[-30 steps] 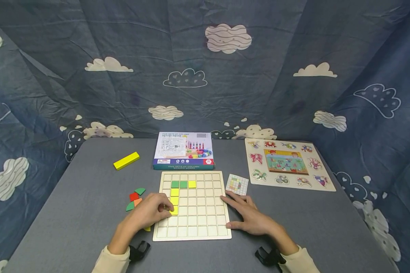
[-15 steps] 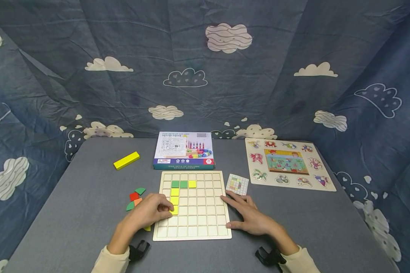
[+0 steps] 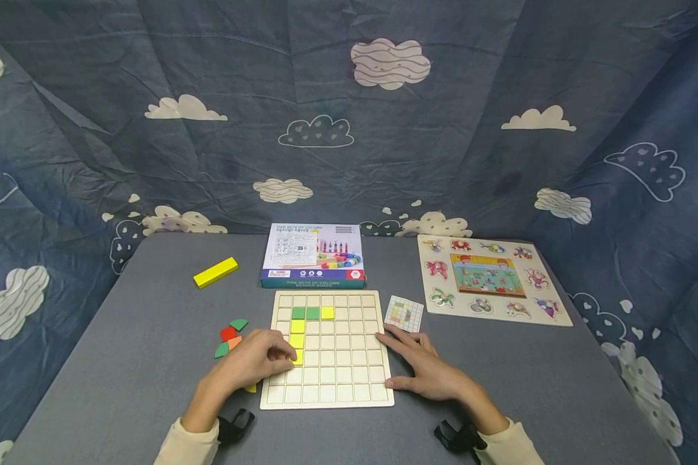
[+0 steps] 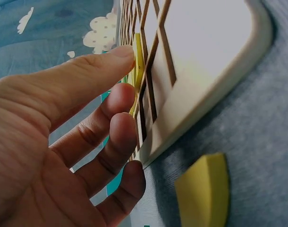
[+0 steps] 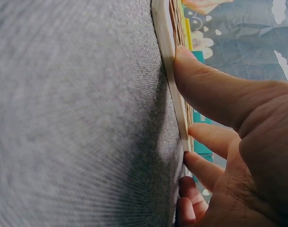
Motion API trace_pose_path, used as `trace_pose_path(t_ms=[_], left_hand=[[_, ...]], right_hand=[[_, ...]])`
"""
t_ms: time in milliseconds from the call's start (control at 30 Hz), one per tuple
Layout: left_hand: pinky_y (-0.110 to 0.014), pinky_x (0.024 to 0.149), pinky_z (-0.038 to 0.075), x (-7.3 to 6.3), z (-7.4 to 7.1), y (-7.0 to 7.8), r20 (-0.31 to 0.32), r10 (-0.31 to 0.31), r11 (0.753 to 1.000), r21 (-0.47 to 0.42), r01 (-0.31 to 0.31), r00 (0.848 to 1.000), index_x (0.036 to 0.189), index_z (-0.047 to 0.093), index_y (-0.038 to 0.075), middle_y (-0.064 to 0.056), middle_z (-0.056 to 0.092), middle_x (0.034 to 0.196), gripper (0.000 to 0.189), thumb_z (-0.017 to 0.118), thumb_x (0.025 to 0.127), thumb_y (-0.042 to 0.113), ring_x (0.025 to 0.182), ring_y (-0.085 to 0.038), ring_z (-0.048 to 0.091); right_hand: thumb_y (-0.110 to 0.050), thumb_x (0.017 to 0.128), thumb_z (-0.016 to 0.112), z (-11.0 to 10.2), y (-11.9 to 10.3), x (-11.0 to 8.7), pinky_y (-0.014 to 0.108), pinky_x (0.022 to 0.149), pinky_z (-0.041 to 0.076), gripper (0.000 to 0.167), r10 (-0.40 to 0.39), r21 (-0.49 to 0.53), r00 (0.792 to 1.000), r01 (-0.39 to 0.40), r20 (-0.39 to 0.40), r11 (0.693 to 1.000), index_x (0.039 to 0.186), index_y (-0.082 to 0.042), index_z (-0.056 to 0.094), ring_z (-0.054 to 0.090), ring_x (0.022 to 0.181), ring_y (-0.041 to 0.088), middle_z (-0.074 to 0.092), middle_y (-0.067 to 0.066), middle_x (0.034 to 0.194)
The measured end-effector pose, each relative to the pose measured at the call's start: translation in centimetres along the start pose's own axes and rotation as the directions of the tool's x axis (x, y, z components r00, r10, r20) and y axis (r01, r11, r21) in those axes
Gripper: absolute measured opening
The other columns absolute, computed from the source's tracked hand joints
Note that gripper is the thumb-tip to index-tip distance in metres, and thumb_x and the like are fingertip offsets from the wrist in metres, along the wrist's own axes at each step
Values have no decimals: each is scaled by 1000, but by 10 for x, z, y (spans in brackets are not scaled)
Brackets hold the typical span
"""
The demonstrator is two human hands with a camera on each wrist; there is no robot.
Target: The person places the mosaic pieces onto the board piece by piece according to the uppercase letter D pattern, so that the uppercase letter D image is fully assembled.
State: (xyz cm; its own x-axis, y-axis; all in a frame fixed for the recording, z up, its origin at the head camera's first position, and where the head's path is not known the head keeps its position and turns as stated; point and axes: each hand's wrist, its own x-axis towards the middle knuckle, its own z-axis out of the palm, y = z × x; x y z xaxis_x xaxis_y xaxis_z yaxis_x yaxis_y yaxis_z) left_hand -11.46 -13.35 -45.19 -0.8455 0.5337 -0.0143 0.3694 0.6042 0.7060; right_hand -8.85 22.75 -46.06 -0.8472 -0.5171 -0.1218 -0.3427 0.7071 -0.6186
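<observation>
A wooden grid board (image 3: 343, 392) lies in front of me, with green tiles (image 3: 312, 314) and yellow tiles (image 3: 297, 327) set in some of its squares. With the thumb and curled fingers, my left hand (image 3: 257, 357) pinches a yellow square tile (image 4: 139, 59) at the lowest coloured square of the left column. That tile stands slightly tilted in the left wrist view, and the fingers cover part of it. My right hand (image 3: 427, 371) rests along the board's right edge, fingers spread and holding nothing. Its thumb touches the rim in the right wrist view.
Loose red, green and orange pieces (image 3: 229, 334) lie left of the board; a yellow piece (image 4: 203, 191) sits by its near-left edge. A yellow bar (image 3: 216, 273), a box (image 3: 312, 258), a pattern card (image 3: 404, 314) and an animal puzzle (image 3: 488, 276) surround the board.
</observation>
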Motion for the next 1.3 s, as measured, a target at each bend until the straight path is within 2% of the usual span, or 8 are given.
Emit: trace_pose_path(t_ms=[167, 300, 467, 667, 800, 933, 1167, 1300], left_hand=[[-21, 61, 47, -4, -8, -4, -10, 15, 1000, -24, -15, 1000, 89, 78, 12, 9, 66, 78, 7, 80, 83, 9, 67, -1, 53], [-21, 59, 44, -9, -17, -11, -44, 5, 1000, -23, -6, 999, 88, 77, 11, 8, 62, 74, 7, 80, 82, 7, 65, -1, 50], [-22, 59, 42, -15, -30, -19, -96, -52, 998, 42, 56, 994, 90, 77, 10, 7, 56, 72, 11, 82, 80, 8, 65, -4, 49], [-23, 54, 40, -24, -43, -30, -132, -130, 988, 60, 139, 983, 97, 76, 6, 5, 56, 69, 18, 83, 80, 10, 60, -6, 48], [-23, 55, 38, -29, -50, -36, -158, -171, 980, 78, 185, 973, 98, 76, 5, 4, 55, 72, 20, 83, 80, 11, 63, -7, 46], [-23, 55, 36, -33, -56, -40, -155, -204, 975, 58, 215, 967, 100, 76, 5, 2, 54, 73, 20, 81, 82, 11, 64, -9, 46], [-23, 55, 38, -35, -59, -48, -146, -183, 980, 53, 193, 972, 100, 75, 4, 3, 55, 72, 23, 83, 80, 12, 61, -7, 46], [-23, 55, 36, -35, -57, -50, -135, -222, 971, 55, 231, 966, 102, 73, 3, 2, 54, 73, 27, 84, 79, 13, 62, -10, 46]], right_hand=[[-44, 89, 73, -1, 0, 0, 65, 99, 30, 80, 11, 0, 1000, -11, 8, 1000, 155, -18, 37, 28, 132, 40, 21, 12, 166], [-45, 89, 72, -1, 1, 0, 65, 99, 30, 80, 12, -7, 1000, -12, 11, 1000, 156, -19, 36, 28, 133, 40, 21, 12, 166], [-43, 89, 73, -1, 1, 1, 65, 99, 31, 80, 11, -8, 1000, -11, 10, 1000, 156, -19, 37, 28, 132, 40, 21, 12, 166], [-44, 89, 72, -1, 1, 0, 65, 99, 31, 80, 7, -8, 1000, -7, 10, 1000, 156, -19, 37, 28, 132, 40, 21, 12, 166], [-45, 89, 72, -1, 1, 0, 66, 99, 31, 80, 3, -8, 1000, -3, 7, 1000, 155, -19, 37, 28, 132, 41, 22, 12, 166], [-44, 89, 73, 0, 1, 0, 66, 99, 30, 80, 2, -7, 1000, -2, 5, 1000, 155, -19, 37, 29, 131, 40, 22, 12, 166], [-44, 89, 73, -1, 1, 0, 66, 99, 30, 80, -4, -6, 1000, 4, 2, 1000, 155, -18, 37, 29, 132, 41, 22, 12, 165], [-44, 89, 72, -1, 0, -1, 65, 99, 31, 80, -10, -7, 1000, 10, 1, 1000, 155, -18, 37, 29, 132, 40, 22, 13, 165]])
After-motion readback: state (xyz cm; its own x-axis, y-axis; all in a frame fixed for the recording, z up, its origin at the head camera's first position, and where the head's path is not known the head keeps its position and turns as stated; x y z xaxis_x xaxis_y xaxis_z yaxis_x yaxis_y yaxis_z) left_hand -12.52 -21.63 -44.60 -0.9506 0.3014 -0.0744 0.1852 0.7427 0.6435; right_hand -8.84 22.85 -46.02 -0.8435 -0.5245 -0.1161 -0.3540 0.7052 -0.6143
